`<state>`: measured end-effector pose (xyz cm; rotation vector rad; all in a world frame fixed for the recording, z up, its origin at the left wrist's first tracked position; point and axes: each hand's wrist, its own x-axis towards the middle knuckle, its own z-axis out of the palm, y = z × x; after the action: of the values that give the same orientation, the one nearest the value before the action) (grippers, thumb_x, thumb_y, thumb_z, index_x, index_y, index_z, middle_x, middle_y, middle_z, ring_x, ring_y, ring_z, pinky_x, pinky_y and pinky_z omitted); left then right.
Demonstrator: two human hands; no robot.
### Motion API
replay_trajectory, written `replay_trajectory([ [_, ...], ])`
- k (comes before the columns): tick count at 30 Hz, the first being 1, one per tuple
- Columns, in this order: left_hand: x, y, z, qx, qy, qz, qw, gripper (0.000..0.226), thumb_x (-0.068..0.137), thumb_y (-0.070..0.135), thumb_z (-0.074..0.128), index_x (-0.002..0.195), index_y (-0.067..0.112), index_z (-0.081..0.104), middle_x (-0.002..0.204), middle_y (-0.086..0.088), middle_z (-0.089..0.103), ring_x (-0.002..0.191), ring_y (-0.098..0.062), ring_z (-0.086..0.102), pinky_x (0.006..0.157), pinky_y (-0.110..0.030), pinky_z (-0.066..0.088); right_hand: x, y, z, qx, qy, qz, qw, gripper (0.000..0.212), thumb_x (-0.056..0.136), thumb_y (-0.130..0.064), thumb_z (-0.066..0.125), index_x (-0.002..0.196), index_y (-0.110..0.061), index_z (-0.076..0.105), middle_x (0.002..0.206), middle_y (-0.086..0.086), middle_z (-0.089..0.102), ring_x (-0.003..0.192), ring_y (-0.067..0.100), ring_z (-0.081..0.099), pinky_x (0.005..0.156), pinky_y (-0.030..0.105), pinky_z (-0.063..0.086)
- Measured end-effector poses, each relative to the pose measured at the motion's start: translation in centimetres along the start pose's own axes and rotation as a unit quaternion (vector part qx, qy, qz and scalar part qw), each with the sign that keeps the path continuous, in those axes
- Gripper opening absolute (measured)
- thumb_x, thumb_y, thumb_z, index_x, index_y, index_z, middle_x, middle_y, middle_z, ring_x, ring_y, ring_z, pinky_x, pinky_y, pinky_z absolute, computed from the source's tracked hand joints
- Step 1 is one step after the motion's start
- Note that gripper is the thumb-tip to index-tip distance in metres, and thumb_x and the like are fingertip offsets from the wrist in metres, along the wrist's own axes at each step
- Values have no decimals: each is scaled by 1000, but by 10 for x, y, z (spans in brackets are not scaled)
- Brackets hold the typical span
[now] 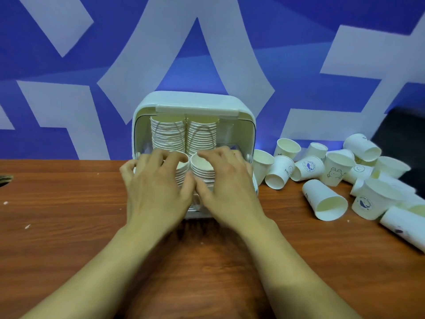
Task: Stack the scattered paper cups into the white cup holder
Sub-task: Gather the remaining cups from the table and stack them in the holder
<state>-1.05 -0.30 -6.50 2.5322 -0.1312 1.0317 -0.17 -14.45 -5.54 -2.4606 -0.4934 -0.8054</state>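
White rounded plastic cup holder [194, 101], open toward the viewer, stands on a brown wood-grain table [57, 203] with two rear stacks of nested white paper cups [167, 134] inside it. The left hand [156, 183] rests with spread, lightly bent fingers on the left front cup stack [182, 168], and the right hand [227, 183] rests likewise on the right front cup stack [203, 168], the thumbs meeting between the stacks. Loose white paper cups [326, 166], some printed, lie scattered on the table to the right of the holder, apart from both hands.
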Motion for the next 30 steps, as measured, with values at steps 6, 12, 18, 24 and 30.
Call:
replay_trajectory([
  [6, -12, 15, -8, -74, 89, 16, 993, 24, 83, 31, 60, 105, 27, 68, 102, 8, 57, 91, -19, 54, 85, -33, 24, -7, 1, -61, 99, 67, 1, 993, 32, 86, -33, 68, 117, -26, 66, 103, -13, 63, 98, 6, 57, 91, 24, 45],
  [12, -39, 41, 3, -126, 94, 99, 983, 22, 81, 25, 58, 98, 17, 71, 97, 0, 61, 90, -27, 57, 79, -41, 36, -66, 71, -102, 23, 63, 8, 998, 26, 85, -27, 67, 110, -21, 69, 99, -9, 66, 93, 8, 59, 85, 20, 44],
  [18, -70, 76, 26, -165, 17, 185, 969, 21, 85, 24, 57, 99, 15, 70, 96, -1, 59, 88, -28, 56, 73, -44, 41, -113, 148, -106, 0, 133, 131, 982, 19, 87, -18, 68, 105, -20, 69, 91, -9, 64, 89, 14, 61, 79, 29, 47],
  [24, -76, 110, 37, -235, -84, 204, 947, 21, 88, 25, 55, 102, 19, 69, 96, 11, 58, 87, -10, 57, 77, -34, 47, -111, 164, -105, -2, 123, 151, 981, 27, 86, -24, 64, 112, -21, 66, 92, -9, 61, 87, 11, 56, 78, 21, 42],
  [30, -51, 182, 84, -301, -147, 91, 938, 28, 81, 31, 56, 107, 35, 64, 96, 20, 55, 85, 4, 51, 78, -21, 43, -116, 183, -103, -7, 58, 210, 976, 46, 87, -25, 67, 131, -24, 53, 100, -8, 58, 93, 16, 59, 82, 34, 49],
])
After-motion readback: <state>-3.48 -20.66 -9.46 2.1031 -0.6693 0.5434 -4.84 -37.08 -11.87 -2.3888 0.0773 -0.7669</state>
